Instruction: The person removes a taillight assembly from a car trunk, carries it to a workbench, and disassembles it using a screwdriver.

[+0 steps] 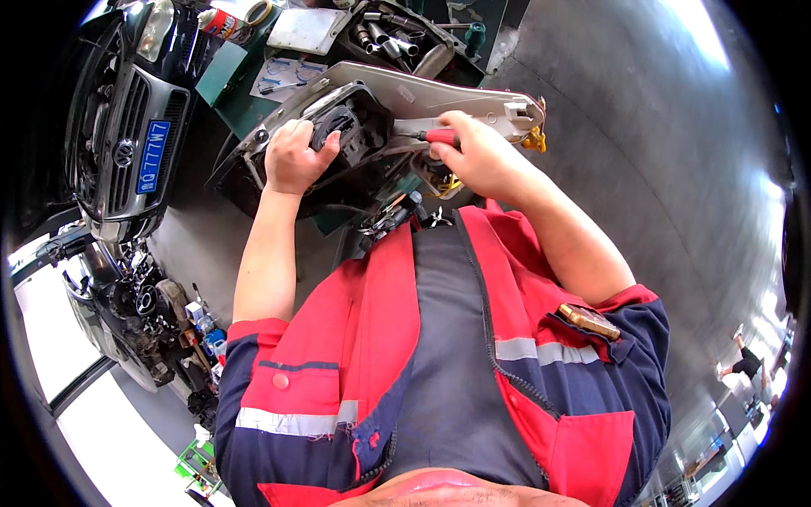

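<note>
A car headlight assembly [473, 101] leans against the bench in front of me, its pale grey housing and black rear opening facing me. My left hand [293, 159] is closed on the left side of the housing by that opening, thumb raised. In my right hand [483, 159] is a red-handled screwdriver [443, 136], gripped by the handle. Its shaft points left toward the black part of the housing; the exact tip contact is too small to tell. A yellow connector [536, 139] hangs at the housing's right end.
On the green bench [245, 110] behind lie a paper sheet [283, 74] with a pen, a spray can [223, 25], a white flat case [306, 30] and a tray of metal sockets [384, 40]. A car [127, 152] with its hood raised stands at the left.
</note>
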